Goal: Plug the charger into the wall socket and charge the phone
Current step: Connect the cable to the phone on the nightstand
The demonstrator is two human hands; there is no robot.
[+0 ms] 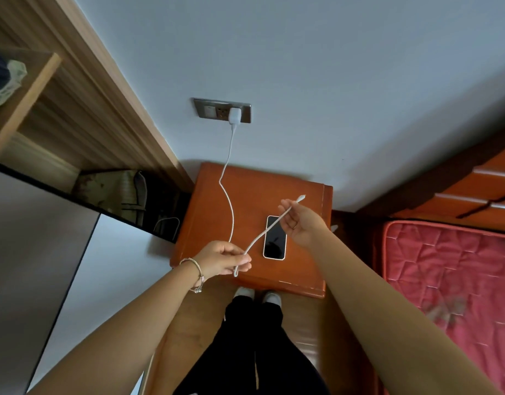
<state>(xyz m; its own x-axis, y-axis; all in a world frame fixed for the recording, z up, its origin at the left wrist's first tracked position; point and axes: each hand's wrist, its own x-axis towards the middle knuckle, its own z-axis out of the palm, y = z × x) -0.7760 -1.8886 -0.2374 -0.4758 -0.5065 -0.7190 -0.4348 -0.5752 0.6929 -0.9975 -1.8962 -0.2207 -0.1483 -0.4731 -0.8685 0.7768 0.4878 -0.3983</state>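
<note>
A white charger (pixel 234 115) sits plugged into the metal wall socket (pixel 222 110). Its white cable (pixel 227 192) hangs down over the orange wooden nightstand (pixel 217 201). My left hand (pixel 223 258) pinches a loop of the cable near the nightstand's front edge. My right hand (pixel 301 220) holds the cable close to its free end, and the connector (pixel 301 197) sticks out above my fingers. A phone (pixel 275 237) with a dark screen and pale rim lies flat on the nightstand, under the stretch of cable between my hands. The connector is apart from the phone.
A wooden wardrobe (pixel 74 115) with open shelves stands to the left, a white door panel (pixel 108 266) below it. A bed with a red quilted mattress (pixel 450 280) and wooden headboard lies to the right. My legs and feet (pixel 258 295) stand just in front of the nightstand.
</note>
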